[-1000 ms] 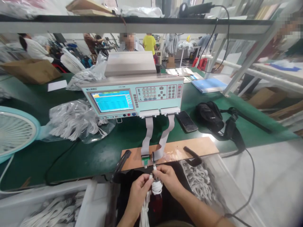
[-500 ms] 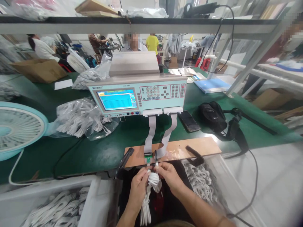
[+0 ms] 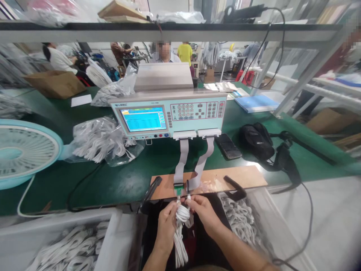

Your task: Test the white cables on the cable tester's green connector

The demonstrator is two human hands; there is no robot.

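Observation:
A coiled white cable [image 3: 182, 213] hangs between my two hands, its lower loops dangling below the table edge. My left hand [image 3: 167, 222] pinches one end, whose metal plug meets the small green circuit board [image 3: 178, 190]. Whether that plug is fully seated I cannot tell. With thumb and finger, my right hand [image 3: 202, 211] grips the other white end, up against a dark upright connector [image 3: 188, 186]. Two grey ribbon cables [image 3: 184, 160] run from these fixtures to the tester [image 3: 197, 126], whose blue screen [image 3: 144, 119] is lit.
A wooden board [image 3: 208, 180] with black clamp-like handles lies along the table's front edge. Left are a fan [image 3: 28, 150] and bagged cables [image 3: 94, 141]. A phone [image 3: 228, 146] and black bag [image 3: 256, 141] lie right. Cable bins [image 3: 113, 229] flank my lap. People sit beyond.
The whole view has shifted slightly to the right. The cable's hanging loops have swung right. Both hands keep their hold on the cable's ends.

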